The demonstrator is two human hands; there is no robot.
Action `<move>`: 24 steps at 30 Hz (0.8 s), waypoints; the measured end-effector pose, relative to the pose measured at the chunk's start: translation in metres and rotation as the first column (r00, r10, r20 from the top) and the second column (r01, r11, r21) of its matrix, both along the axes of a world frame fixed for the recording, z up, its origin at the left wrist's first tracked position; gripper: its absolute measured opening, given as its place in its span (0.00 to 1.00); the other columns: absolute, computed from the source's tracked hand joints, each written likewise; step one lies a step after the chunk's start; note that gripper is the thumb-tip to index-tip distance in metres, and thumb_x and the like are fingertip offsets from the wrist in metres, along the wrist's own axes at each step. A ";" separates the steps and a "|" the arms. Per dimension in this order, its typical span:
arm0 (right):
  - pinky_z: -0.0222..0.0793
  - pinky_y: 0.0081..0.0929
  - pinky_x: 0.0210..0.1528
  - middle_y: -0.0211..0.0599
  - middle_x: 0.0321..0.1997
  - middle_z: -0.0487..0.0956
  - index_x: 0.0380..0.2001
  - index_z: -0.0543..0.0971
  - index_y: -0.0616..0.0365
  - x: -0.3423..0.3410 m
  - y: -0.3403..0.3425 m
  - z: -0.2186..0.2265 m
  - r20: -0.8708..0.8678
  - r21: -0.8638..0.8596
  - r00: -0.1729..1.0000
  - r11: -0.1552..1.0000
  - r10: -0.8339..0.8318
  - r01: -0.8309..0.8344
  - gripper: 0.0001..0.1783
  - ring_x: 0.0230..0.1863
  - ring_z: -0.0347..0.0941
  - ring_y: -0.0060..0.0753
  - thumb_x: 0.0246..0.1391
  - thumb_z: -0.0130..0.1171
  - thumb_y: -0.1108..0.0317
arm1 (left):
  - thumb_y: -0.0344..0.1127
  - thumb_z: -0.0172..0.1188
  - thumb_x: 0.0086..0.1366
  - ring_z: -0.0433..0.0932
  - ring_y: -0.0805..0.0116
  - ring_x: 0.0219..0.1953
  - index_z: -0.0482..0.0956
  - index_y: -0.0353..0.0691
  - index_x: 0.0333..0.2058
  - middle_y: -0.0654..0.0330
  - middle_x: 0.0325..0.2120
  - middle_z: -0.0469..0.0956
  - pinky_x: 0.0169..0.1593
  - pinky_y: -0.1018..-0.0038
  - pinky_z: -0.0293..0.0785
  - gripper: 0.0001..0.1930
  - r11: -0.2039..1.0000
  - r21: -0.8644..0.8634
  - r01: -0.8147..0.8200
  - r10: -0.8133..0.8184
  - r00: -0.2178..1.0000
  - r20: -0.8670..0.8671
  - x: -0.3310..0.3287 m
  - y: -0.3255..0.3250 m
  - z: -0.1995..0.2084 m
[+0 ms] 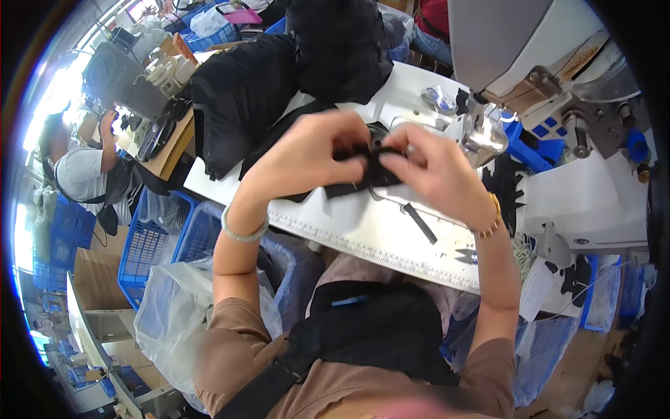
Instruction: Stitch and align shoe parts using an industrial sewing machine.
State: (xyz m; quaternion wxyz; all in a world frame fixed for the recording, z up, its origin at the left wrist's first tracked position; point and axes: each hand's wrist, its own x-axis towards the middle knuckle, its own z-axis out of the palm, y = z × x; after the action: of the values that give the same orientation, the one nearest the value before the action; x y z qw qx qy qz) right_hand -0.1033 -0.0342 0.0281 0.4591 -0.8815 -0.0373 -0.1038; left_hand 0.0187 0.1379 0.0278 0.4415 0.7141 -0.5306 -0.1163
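Both hands are raised over the white table and pinch one piece of black fabric between them. My left hand, with a pale bangle at its wrist, has thumb and fingers closed on the left part of the fabric. On the other side, my right hand grips the right part, its fingertips close to the left ones. Motion blurs the hands a little, and the fingers cover much of the fabric. Below the right hand a short black strip lies on the table. Small dark thread snips rest near the front edge.
A sewing machine stands at the right. Bulky black bags are heaped at the far left of the table. A ruler scale runs along the front edge. Blue crates stand lower left; a person sits at another machine.
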 end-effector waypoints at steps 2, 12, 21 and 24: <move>0.62 0.21 0.24 0.33 0.21 0.74 0.34 0.72 0.64 0.018 0.005 -0.003 -0.019 0.077 1.000 0.997 -0.014 0.016 0.10 0.20 0.64 0.20 0.51 0.58 0.69 | 0.26 0.62 0.48 0.67 0.79 0.21 0.73 0.33 0.28 0.60 0.19 0.71 0.25 0.80 0.65 0.08 0.856 -0.404 -0.322 0.439 0.866 0.240 -0.009 0.010 -0.008; 0.57 0.14 0.22 0.28 0.24 0.73 0.35 0.73 0.65 0.017 0.023 -0.007 0.013 0.281 1.000 0.960 -0.021 0.017 0.09 0.20 0.61 0.10 0.53 0.57 0.70 | 0.33 0.53 0.64 0.75 0.74 0.22 0.74 0.25 0.35 0.56 0.22 0.75 0.22 0.80 0.70 0.12 0.761 -0.490 -0.425 -0.272 0.478 -0.836 -0.059 -0.004 -0.083; 0.66 0.16 0.24 0.33 0.37 0.73 0.34 0.77 0.61 0.009 0.019 -0.009 0.526 -0.284 0.848 0.952 0.057 0.112 0.09 0.24 0.70 0.23 0.48 0.59 0.71 | 0.26 0.56 0.61 0.72 0.78 0.19 0.76 0.27 0.32 0.60 0.20 0.77 0.25 0.83 0.69 0.06 0.605 -0.610 -0.512 -0.145 0.682 -0.717 -0.066 -0.031 -0.087; 0.67 0.17 0.23 0.31 0.33 0.71 0.39 0.79 0.59 -0.004 0.023 -0.027 0.675 -0.705 0.575 0.633 0.461 0.320 0.21 0.26 0.71 0.25 0.34 0.59 0.73 | 0.27 0.57 0.61 0.68 0.84 0.20 0.77 0.28 0.29 0.65 0.20 0.76 0.24 0.87 0.63 0.06 0.565 -0.620 -0.544 -0.031 0.737 -0.675 -0.059 -0.030 -0.103</move>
State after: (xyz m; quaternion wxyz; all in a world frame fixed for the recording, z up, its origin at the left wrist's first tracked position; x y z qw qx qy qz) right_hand -0.1072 -0.0112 0.0012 -0.0301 -0.8326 -0.3239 -0.4483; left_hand -0.0401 0.1076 -0.0755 0.8683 0.4379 -0.2312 -0.0273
